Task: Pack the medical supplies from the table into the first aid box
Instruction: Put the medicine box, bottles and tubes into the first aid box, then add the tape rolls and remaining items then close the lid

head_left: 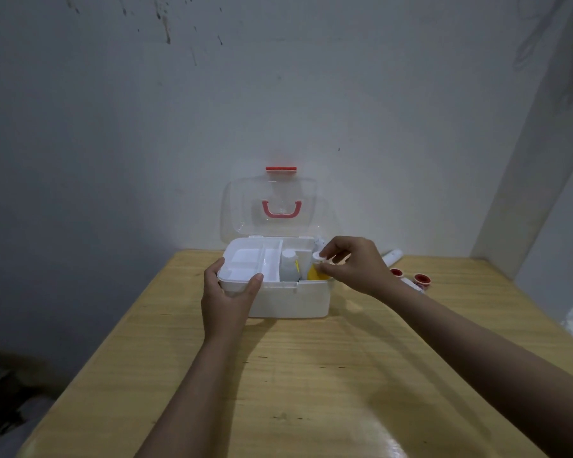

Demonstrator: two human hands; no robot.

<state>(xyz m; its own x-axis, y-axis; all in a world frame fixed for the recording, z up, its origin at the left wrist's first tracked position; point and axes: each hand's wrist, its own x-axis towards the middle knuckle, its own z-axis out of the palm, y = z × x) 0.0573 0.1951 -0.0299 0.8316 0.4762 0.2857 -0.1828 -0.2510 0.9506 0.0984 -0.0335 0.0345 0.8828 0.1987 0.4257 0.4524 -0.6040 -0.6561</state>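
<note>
A white first aid box point(291, 300) stands at the far middle of the wooden table point(311, 375), its clear lid point(268, 206) with a red handle raised against the wall. A white divided tray point(248, 262) sits in its left half. My left hand point(227, 300) grips the box's front left corner, thumb on the tray rim. My right hand point(354, 264) pinches a yellow bottle with a white cap point(316, 271), held over the box's right compartment. A white bottle point(289, 266) stands upright inside beside it.
To the right of the box lie two red-centred tape rolls point(422, 280) and a white tube point(392, 255) near the wall. The wall is right behind the box; a pale pillar rises at the right. The table's left edge drops to a dark floor.
</note>
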